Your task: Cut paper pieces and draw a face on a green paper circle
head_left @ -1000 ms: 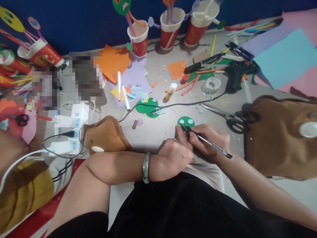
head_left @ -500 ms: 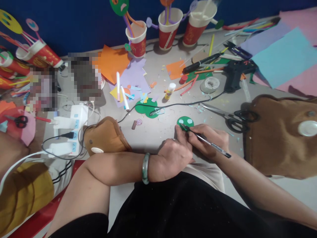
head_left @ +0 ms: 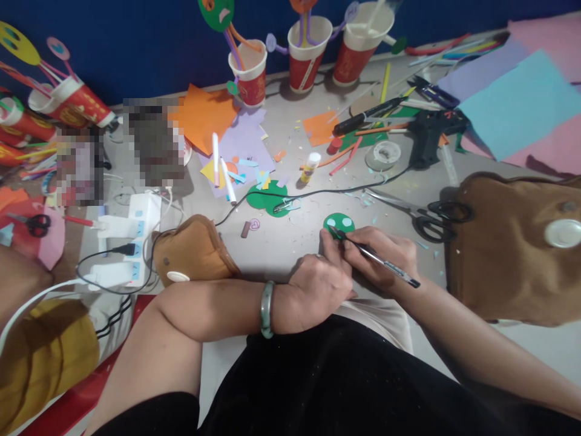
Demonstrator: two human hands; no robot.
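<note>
A small green paper circle with two pale blue ovals on it lies flat on the table in front of me. My right hand grips a ballpoint pen with a clear barrel, its tip at the circle's lower left part. My left hand, wearing a jade bangle, is mostly curled, with fingertips pinning the circle's lower edge. Farther left lie a larger green paper piece and a small purple heart drawing. Long scissors rest to the right of my hands.
A glue stick, tape roll and glue gun lie beyond my hands. The gun's black cord crosses the table. Decorated paper cups line the back. Brown cloth bags flank me; a power strip and another person's arm are left.
Very little differs. The pen's back end has tipped slightly left and my right hand has shifted a touch; the left hand keeps its place on the circle.
</note>
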